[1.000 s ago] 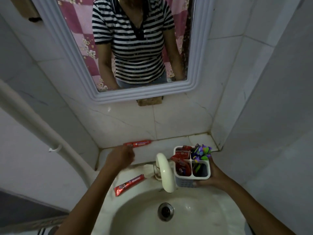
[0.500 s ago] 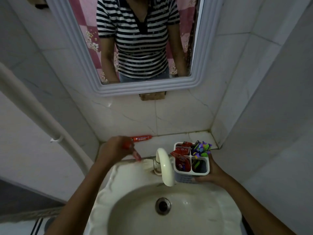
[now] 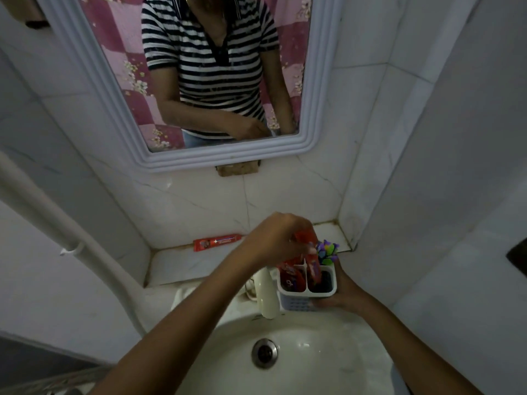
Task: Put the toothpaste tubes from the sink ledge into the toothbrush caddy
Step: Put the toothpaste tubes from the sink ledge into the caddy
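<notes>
The left hand (image 3: 281,238) grips a red tube (image 3: 312,260) upright, nose-down in the caddy (image 3: 306,292), which the right hand (image 3: 339,292) clasps. The last tube (image 3: 217,242) lies crosswise on the far ledge (image 3: 182,265), left of both, nearer the left hand.

Left hand (image 3: 278,238), formerly at the ledge, now over the caddy (image 3: 306,283) with a toothpaste tube (image 3: 312,259), seemingly partway in.

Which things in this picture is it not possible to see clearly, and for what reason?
- Head view: the held toothpaste tube; the left hand covers its upper end.
- Head view: the caddy; its compartments are dark, so the contents cannot be counted.
- Head view: the right hand; the caddy hides its fingers.
- Head view: print on the ledge toothpaste tube is too small.
</notes>
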`<state>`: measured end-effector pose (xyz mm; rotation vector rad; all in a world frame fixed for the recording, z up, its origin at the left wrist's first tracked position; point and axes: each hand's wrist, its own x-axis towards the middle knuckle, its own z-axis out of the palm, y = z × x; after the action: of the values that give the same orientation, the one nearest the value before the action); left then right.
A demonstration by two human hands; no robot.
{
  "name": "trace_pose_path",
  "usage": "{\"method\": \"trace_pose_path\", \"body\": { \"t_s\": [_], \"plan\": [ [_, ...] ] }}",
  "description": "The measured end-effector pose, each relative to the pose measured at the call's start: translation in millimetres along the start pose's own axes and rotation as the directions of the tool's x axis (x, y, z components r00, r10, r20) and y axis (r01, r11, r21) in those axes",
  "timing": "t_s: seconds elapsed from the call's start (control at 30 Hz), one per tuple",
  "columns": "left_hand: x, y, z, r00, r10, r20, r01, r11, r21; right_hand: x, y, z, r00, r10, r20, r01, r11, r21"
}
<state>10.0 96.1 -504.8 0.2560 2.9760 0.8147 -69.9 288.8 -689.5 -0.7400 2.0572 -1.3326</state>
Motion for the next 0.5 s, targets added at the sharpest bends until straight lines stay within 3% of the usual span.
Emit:
{"method": "trace_pose_path", "body": {
  "t_s": [0.1,0.17,0.23,0.33,0.43,0.5],
  "plan": [
    [6.0,-0.2,25.9,0.999,-0.017,0.038,0.014,0.995,0.101,1.6,2.0,1.5,1.0,0.007,-0.011,-0.007,1.0,0.006],
    [6.2,-7.0,25.9,0.999,-0.047,-0.003,0.047,0.999,0.02,0.4,1.5,1.0,1.0,0.015,-0.01,-0.015,1.0,0.004],
    [4.7,-25.8,17.0,0.989,-0.112,-0.093,0.106,0.992,-0.063,-2.3,0.7,0.2,1.0,0.024,0.001,-0.024,0.999,0.029],
    [0.4,-85.3,6.6,0.931,-0.255,-0.263,0.271,0.962,0.028,-3.8,-4.3,-1.2,0.999,0.048,0.014,-0.049,0.996,0.074],
    [-10.7,-153.7,14.1,0.836,-0.524,-0.161,0.544,0.83,0.121,-3.2,-1.1,1.1,1.0,0.005,0.009,-0.005,0.998,0.058],
    [-21.2,-188.3,26.4,0.762,-0.645,-0.062,0.636,0.726,0.263,-3.7,1.0,1.9,1.0,-0.012,0.013,0.011,0.998,0.066]
  ]
}}
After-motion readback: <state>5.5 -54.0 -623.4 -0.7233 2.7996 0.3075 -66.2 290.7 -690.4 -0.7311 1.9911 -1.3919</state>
